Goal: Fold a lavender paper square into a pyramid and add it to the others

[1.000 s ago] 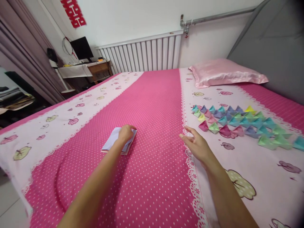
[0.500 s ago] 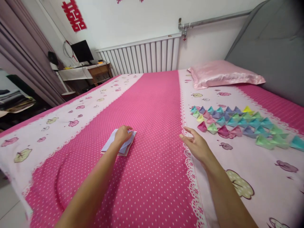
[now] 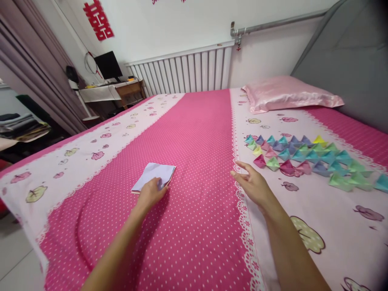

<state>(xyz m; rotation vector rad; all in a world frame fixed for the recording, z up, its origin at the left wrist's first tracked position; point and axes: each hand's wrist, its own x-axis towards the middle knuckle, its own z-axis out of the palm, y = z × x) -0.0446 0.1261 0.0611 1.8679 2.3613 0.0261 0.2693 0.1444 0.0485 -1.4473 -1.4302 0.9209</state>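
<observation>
My left hand is at the near right corner of a small stack of square paper, its fingers closed at the edge. The top sheet is pale lavender, and other sheets show along the rim. The stack lies flat on the pink dotted bedspread. My right hand hovers above the lace-patterned strip, thumb and fingers apart, holding nothing. Beyond it and to its right stand several rows of folded paper boats in blue, green, pink, purple and yellow.
A pink satin pillow rests at the far right by a grey headboard. Behind the bed is a white radiator. A desk with a monitor stands at the far left, beside a curtain.
My left hand has drawn back from the top of the paper stack to its near right corner, uncovering the lavender sheet. My right hand stays almost where it was. The view has shifted slightly.
</observation>
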